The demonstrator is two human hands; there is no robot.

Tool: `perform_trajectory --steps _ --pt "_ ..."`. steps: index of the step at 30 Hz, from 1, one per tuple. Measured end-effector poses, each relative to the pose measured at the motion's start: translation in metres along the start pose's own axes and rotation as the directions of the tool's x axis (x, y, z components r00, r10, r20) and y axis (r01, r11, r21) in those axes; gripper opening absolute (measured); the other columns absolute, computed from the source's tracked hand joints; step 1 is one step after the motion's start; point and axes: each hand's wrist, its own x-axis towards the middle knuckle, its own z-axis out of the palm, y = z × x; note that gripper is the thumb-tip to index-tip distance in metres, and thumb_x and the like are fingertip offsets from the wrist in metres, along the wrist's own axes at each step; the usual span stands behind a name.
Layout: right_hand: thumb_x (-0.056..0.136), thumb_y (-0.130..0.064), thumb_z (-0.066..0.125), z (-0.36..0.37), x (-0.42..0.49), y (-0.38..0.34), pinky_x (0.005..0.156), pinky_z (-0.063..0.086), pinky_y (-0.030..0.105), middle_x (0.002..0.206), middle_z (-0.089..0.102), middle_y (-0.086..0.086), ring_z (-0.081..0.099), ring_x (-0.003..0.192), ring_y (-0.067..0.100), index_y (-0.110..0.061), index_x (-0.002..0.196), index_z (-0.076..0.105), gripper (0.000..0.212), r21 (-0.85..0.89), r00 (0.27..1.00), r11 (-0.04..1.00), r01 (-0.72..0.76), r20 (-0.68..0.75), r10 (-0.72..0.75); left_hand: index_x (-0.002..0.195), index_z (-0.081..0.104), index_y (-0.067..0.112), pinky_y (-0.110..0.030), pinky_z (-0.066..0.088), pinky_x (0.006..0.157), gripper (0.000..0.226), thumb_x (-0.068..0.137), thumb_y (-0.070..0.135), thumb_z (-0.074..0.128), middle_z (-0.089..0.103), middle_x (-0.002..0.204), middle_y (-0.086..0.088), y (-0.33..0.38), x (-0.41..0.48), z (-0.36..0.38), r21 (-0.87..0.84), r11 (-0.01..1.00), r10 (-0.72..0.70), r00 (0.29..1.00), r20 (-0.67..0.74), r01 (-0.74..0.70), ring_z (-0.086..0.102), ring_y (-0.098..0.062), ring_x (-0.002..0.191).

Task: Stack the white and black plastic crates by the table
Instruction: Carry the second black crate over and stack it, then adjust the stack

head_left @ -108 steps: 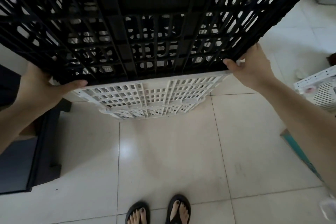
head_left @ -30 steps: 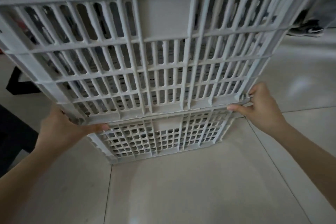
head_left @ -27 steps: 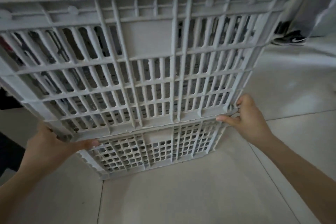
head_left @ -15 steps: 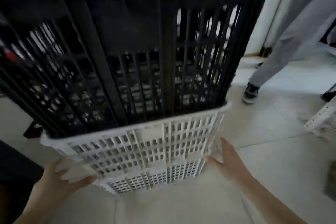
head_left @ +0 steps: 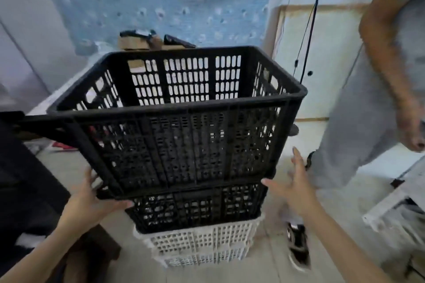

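A stack of slatted plastic crates stands on the tiled floor. White crates (head_left: 202, 244) form the bottom, a black crate (head_left: 197, 209) sits in them, and a second black crate (head_left: 181, 126) is nested on top, open side up. My left hand (head_left: 90, 200) touches the lower left corner of the top black crate, thumb under its edge. My right hand (head_left: 293, 185) hovers beside the lower right corner with fingers spread, holding nothing.
A person in grey trousers (head_left: 358, 126) stands close on the right, one shoe (head_left: 297, 244) near the stack. A dark table (head_left: 25, 167) fills the left. A white crate (head_left: 395, 200) lies at the right edge. Boxes (head_left: 147, 41) sit behind by the blue wall.
My head has lifted, so the stack's top now shows. Both hands moved up from the white crates to the top black crate's base, and the right hand let go.
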Motion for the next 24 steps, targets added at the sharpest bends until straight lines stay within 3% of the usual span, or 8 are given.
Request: perform_trajectory --steps 2,4,5,9,12,16,20,24 --pt "0.067 -0.033 0.084 0.007 0.008 -0.01 0.116 0.024 0.032 0.158 0.019 -0.003 0.024 0.144 0.018 -0.027 0.152 0.01 0.113 -0.041 0.996 0.999 -0.023 0.083 0.026 0.149 0.023 0.018 -0.043 0.045 0.1 0.124 0.05 0.019 0.097 0.049 0.144 -0.008 0.003 -0.002 0.006 -0.006 0.997 -0.079 0.994 0.073 0.08 0.05 -0.031 0.13" --pt "0.069 -0.02 0.085 0.018 0.016 -0.004 0.102 0.031 0.012 0.14 0.04 -0.009 0.036 0.132 0.014 -0.03 0.139 0.028 0.091 0.019 0.99 1.0 0.013 0.14 -0.015 0.154 0.01 0.012 -0.046 0.046 0.1 0.134 0.052 0.025 0.096 0.053 0.138 -0.014 0.004 0.002 0.022 0.058 0.985 -0.168 0.977 0.131 0.161 0.054 -0.034 0.124" --pt "0.068 -0.017 0.085 0.024 0.021 0.002 0.097 0.035 0.011 0.13 0.045 -0.012 0.041 0.126 0.014 -0.029 0.132 0.033 0.083 0.038 0.988 0.999 0.006 0.154 -0.012 0.154 0.006 0.009 -0.046 0.047 0.099 0.137 0.052 0.031 0.095 0.052 0.138 -0.016 0.002 0.008 0.032 0.077 0.977 -0.209 0.97 0.123 0.201 0.055 -0.035 0.124" --pt "0.07 -0.02 0.084 0.04 0.043 0.024 0.079 0.041 0.027 0.104 0.051 -0.014 0.056 0.105 0.02 -0.017 0.115 0.029 0.072 0.026 0.994 0.996 -0.084 0.069 0.082 0.141 0.021 0.013 -0.049 0.051 0.091 0.12 0.05 0.044 0.093 0.053 0.134 -0.017 -0.007 0.023 0.054 0.065 0.965 -0.248 0.965 -0.083 0.254 0.056 -0.041 0.119" --pt "0.067 -0.03 0.086 0.042 0.048 0.029 0.061 0.04 0.017 0.095 0.05 -0.025 0.054 0.078 0.0 -0.024 0.106 0.025 0.073 -0.02 0.993 0.994 -0.107 0.046 0.107 0.134 0.029 0.014 -0.047 0.053 0.08 0.109 0.052 0.052 0.09 0.061 0.124 -0.016 -0.013 0.024 0.057 0.111 0.962 -0.227 0.957 -0.179 0.249 0.061 -0.042 0.111" --pt "0.062 -0.037 0.087 0.042 0.05 0.033 0.055 0.037 0.008 0.092 0.05 -0.032 0.047 0.073 -0.017 -0.031 0.104 0.026 0.075 -0.023 0.987 0.988 -0.156 0.028 0.156 0.124 0.041 0.017 -0.039 0.048 0.063 0.104 0.044 0.065 0.086 0.069 0.108 -0.014 -0.021 0.032 0.059 0.181 0.95 -0.21 0.949 -0.237 0.255 0.065 -0.041 0.097" --pt "0.061 -0.036 0.088 0.053 0.045 0.032 0.058 0.04 0.011 0.092 0.054 -0.03 0.056 0.076 -0.004 -0.031 0.104 0.028 0.074 -0.028 0.987 0.986 -0.163 -0.017 0.163 0.121 0.043 0.018 -0.038 0.047 0.063 0.099 0.046 0.065 0.085 0.07 0.107 -0.013 -0.025 0.047 0.055 0.181 0.959 -0.17 0.955 -0.242 0.216 0.065 -0.041 0.097" --pt "0.062 -0.034 0.088 0.065 0.052 0.029 0.065 0.042 0.026 0.092 0.052 -0.031 0.054 0.083 0.012 -0.03 0.105 0.027 0.075 -0.045 0.982 0.983 -0.18 -0.057 0.177 0.125 0.037 0.022 -0.045 0.053 0.071 0.099 0.05 0.065 0.083 0.07 0.112 -0.013 -0.028 0.065 0.051 0.185 0.971 -0.109 0.967 -0.231 0.153 0.066 -0.043 0.099"
